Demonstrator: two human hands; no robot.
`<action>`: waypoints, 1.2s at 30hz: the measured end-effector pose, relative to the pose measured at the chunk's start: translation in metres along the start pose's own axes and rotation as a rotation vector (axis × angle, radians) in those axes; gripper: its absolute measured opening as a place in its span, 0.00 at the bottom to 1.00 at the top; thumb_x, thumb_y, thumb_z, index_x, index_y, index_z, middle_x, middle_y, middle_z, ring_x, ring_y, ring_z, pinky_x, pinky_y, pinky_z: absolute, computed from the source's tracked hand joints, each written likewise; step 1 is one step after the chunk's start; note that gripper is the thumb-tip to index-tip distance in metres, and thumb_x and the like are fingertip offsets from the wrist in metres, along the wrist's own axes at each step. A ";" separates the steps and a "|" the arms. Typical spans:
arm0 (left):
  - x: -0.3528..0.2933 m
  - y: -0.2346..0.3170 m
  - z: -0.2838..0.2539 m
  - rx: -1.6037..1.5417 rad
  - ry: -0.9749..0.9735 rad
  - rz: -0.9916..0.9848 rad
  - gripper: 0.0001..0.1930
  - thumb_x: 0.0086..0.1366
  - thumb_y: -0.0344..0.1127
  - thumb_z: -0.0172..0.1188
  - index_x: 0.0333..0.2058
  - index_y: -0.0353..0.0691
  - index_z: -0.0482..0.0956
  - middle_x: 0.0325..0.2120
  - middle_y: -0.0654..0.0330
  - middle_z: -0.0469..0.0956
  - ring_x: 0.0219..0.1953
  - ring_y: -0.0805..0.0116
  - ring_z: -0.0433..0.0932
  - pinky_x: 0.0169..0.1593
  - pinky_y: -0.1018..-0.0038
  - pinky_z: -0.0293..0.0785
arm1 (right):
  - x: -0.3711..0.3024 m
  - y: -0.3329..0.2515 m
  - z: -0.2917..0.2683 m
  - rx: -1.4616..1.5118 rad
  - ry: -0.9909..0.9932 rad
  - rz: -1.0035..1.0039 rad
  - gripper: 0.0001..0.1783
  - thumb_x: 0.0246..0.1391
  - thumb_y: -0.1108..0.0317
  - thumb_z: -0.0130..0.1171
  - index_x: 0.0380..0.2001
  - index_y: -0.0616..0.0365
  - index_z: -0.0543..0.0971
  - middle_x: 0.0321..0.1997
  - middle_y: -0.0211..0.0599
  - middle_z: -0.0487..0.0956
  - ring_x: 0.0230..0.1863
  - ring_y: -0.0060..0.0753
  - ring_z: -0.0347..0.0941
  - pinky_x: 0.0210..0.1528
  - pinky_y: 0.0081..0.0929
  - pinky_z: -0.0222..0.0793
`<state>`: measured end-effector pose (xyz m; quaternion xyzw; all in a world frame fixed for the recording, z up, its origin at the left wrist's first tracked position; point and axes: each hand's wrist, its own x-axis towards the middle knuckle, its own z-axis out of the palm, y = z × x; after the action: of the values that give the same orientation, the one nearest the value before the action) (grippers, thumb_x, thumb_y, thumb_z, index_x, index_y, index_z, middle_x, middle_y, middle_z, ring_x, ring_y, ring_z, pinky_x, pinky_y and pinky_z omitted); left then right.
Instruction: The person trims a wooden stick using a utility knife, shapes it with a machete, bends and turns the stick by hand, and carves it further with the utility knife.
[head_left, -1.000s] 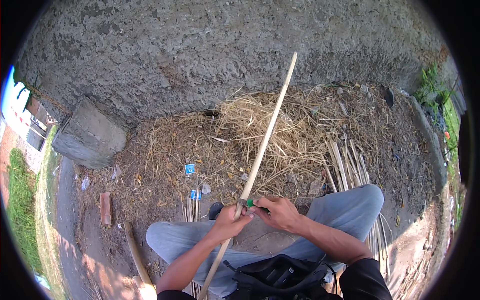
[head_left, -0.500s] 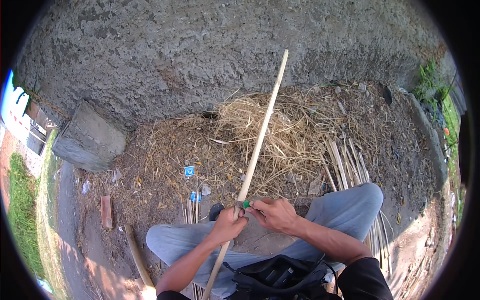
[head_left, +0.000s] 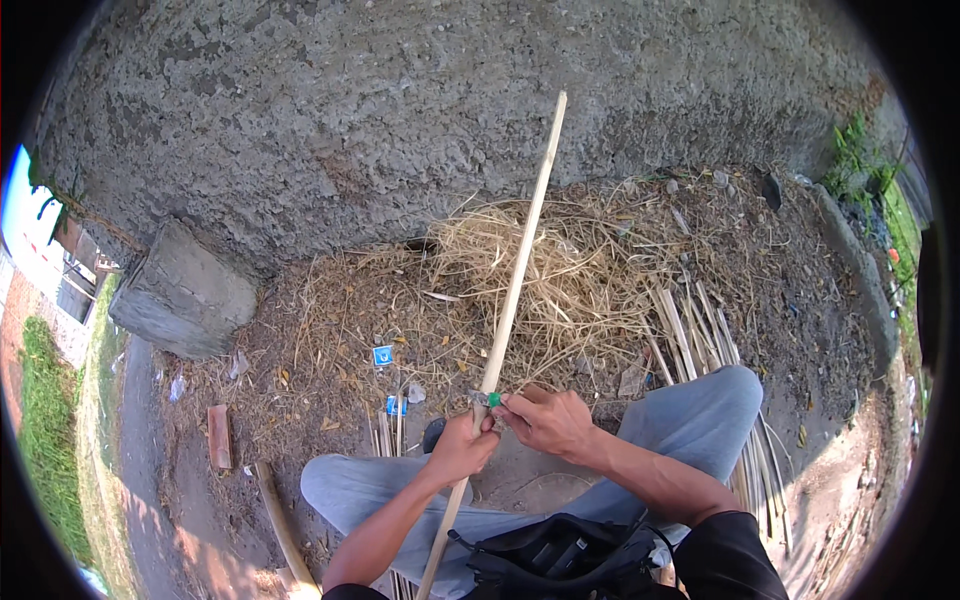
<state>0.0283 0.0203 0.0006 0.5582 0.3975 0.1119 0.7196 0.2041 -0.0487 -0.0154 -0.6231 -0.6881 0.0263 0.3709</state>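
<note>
A long pale bamboo strip (head_left: pixel 521 265) slants from my lap up toward the wall, its thin far end raised in front of the concrete. My left hand (head_left: pixel 462 447) is closed around it above my crossed legs. In my right hand (head_left: pixel 556 425), pinched fingers hold a small green-handled tool (head_left: pixel 493 400) against the strip just above the left hand. A greyish part of the tool touches the strip; its exact shape is too small to make out. The strip's near end passes between my left arm and the black bag at my waist.
A heap of dry shavings (head_left: pixel 520 260) lies by the rough concrete wall (head_left: pixel 430 120). Split bamboo strips (head_left: pixel 690 335) rest beside my right knee. At left are a concrete block (head_left: pixel 185 295), a brick piece (head_left: pixel 219 436) and a wooden stick (head_left: pixel 283 525). A black bag (head_left: pixel 560 550) sits on my lap.
The strip's far end has swung slightly left, so it stands a little steeper in view. Both hands keep their grips, with the right hand and green tool shifted slightly up. The view has tilted a little.
</note>
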 end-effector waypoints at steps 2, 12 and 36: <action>-0.002 -0.005 0.001 0.135 0.014 0.120 0.08 0.58 0.23 0.51 0.31 0.42 0.61 0.13 0.68 0.64 0.11 0.80 0.62 0.14 0.78 0.55 | 0.003 0.004 -0.002 -0.006 -0.018 -0.012 0.11 0.57 0.54 0.57 0.28 0.46 0.74 0.19 0.34 0.75 0.13 0.45 0.72 0.11 0.40 0.65; 0.012 0.008 0.000 0.194 0.070 0.143 0.08 0.59 0.21 0.50 0.32 0.42 0.61 0.13 0.70 0.61 0.11 0.81 0.61 0.13 0.80 0.54 | 0.025 0.011 -0.004 0.001 0.086 0.022 0.09 0.53 0.56 0.63 0.28 0.47 0.77 0.19 0.32 0.75 0.12 0.42 0.70 0.11 0.37 0.62; 0.005 0.020 0.005 0.637 0.241 0.237 0.13 0.52 0.33 0.61 0.33 0.33 0.71 0.18 0.55 0.74 0.21 0.63 0.76 0.28 0.69 0.72 | 0.039 0.034 -0.002 0.011 0.201 0.040 0.12 0.56 0.56 0.60 0.26 0.50 0.73 0.16 0.33 0.72 0.11 0.44 0.68 0.10 0.40 0.60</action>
<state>0.0407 0.0264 0.0170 0.7797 0.4267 0.1301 0.4394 0.2358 -0.0082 -0.0119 -0.6342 -0.6346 -0.0251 0.4409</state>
